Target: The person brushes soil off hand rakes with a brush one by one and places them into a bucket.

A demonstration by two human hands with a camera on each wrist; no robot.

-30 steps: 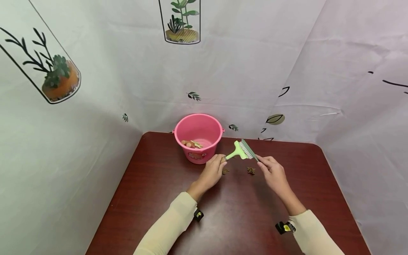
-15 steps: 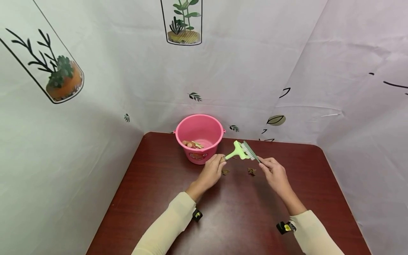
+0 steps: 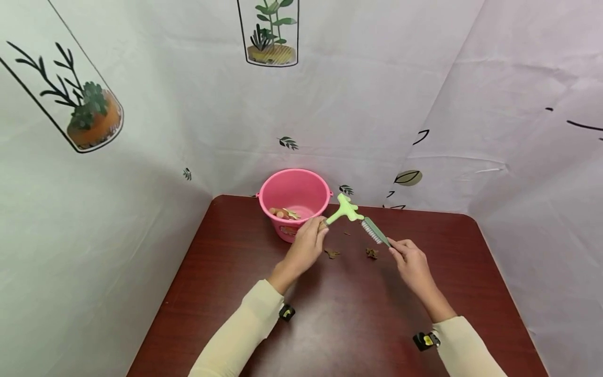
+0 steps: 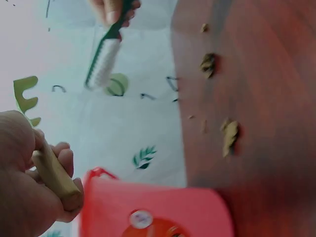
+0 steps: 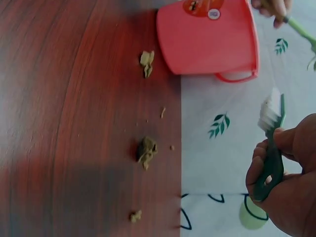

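Observation:
My left hand (image 3: 305,246) grips the wooden handle of a light green hand rake (image 3: 346,208), its pronged head held up over the table just right of the bucket. In my right hand (image 3: 414,264) is a dark green brush (image 3: 375,232) with white bristles, the fingers and thumb wrapped round its handle. In the head view the brush tip lies close to the rake's prongs; whether they touch I cannot tell. Beneath the tools, brown dry leaf bits (image 3: 371,253) lie on the table, and another crumpled piece (image 4: 230,137) shows in the left wrist view.
A pink bucket (image 3: 316,209) stands at the table's back edge, with wooden-handled tools (image 3: 281,213) inside. Small crumbs (image 5: 163,112) are scattered on the dark red table (image 3: 339,324). A printed white cloth wall (image 3: 358,104) rises behind and at both sides.
The rake has moved up and left, away from the bristles it was against. The brush has shifted slightly down and right, and its bristles now face down-left.

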